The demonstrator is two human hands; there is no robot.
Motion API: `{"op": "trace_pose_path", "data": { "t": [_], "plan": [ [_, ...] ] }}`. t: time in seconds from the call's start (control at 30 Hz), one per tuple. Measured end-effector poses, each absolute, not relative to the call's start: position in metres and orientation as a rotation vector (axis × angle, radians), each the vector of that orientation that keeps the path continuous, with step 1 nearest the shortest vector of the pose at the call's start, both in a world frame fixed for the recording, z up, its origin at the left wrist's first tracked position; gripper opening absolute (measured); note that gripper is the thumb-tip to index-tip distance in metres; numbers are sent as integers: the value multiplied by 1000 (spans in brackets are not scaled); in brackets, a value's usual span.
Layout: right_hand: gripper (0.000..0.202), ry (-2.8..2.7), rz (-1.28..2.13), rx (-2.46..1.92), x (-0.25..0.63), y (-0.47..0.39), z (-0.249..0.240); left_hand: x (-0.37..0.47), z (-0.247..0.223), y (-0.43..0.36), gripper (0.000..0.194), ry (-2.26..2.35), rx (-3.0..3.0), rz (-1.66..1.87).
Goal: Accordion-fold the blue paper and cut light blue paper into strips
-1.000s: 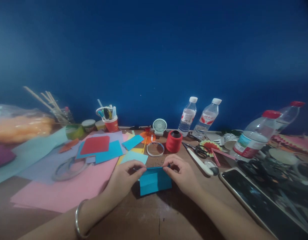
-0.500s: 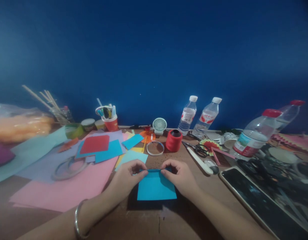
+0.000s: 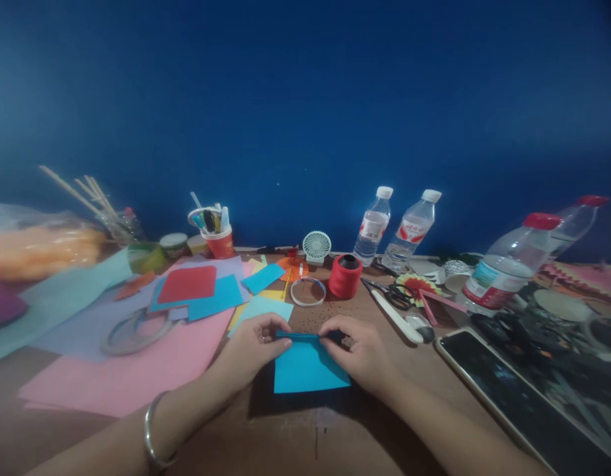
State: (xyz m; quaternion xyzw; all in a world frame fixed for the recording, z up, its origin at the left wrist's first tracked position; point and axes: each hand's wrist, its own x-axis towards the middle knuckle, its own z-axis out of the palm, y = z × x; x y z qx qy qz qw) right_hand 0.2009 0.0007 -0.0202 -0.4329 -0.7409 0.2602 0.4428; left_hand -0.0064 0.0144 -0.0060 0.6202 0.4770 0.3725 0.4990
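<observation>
A small blue paper [image 3: 310, 370] is held just over the brown table, with a narrow folded strip along its far edge. My left hand [image 3: 260, 340] pinches the left end of that edge between thumb and fingers. At the right end, my right hand [image 3: 352, 347] pinches the same edge. A silver bangle [image 3: 151, 433] circles my left wrist. Beyond the paper lie a clear ring [image 3: 308, 291] and small dark specks on the table.
Pink sheets [image 3: 131, 383] and blue and red papers [image 3: 189, 284] spread on the left. Behind are a red thread spool [image 3: 345, 276], a small fan [image 3: 316, 246] and bottles [image 3: 373, 228]. Scissors [image 3: 397, 294], a white knife [image 3: 395, 319] and a phone [image 3: 514, 390] lie on the right.
Both hands have stayed pinched on the blue paper's far edge and shifted very slightly. The near edge of the paper sits slightly higher in view.
</observation>
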Motion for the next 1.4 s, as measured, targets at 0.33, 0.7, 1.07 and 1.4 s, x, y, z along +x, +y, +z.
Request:
{"op": "trace_pose_path", "data": {
  "t": [0.33,0.7,1.07,1.4],
  "plan": [
    [13,-1803,718,-1074,196,-2,-20,-6,-5,13,16,1164,1475,918],
    [6,-1617,1123,-1232,195,5,-18,-6,-7,13,21,1190,1511,838],
    [19,-1336,1152,-1309,194,9,-24,-4,-9,8,31,1215,1488,781],
    [12,-1496,1202,-1317,193,2,-17,-3,-6,9,36,1164,1310,847]
  ]
}}
